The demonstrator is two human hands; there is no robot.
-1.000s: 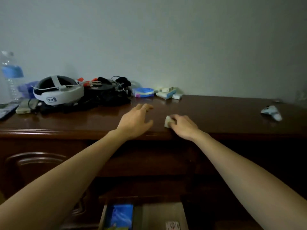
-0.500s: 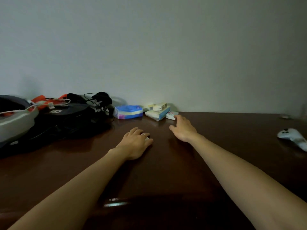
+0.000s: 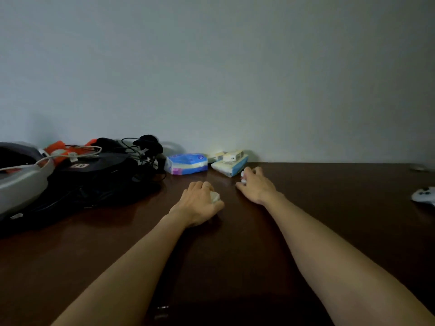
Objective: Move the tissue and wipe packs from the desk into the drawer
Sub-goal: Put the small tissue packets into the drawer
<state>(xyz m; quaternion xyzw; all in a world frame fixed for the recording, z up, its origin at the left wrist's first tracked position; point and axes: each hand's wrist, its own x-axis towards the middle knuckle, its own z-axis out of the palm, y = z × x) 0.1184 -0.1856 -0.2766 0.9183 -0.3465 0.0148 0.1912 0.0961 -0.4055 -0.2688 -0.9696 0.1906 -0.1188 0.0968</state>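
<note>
On the dark wooden desk [image 3: 329, 208], the left hand [image 3: 199, 204] curls around a small whitish pack [image 3: 214, 196]; the right hand [image 3: 255, 184] pinches a small white pack [image 3: 243, 177].

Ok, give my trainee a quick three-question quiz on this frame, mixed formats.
1. True or false: the blue and purple tissue pack is already in the drawer.
2. Which hand is nearer the stacked white and blue packs: A left, B right?
3. Fill in: the left hand grips a small ____ pack.

Key: 1 false, it lies on the desk by the wall. 2 B; it grips a small white pack beside the stack. 3 white.
</note>
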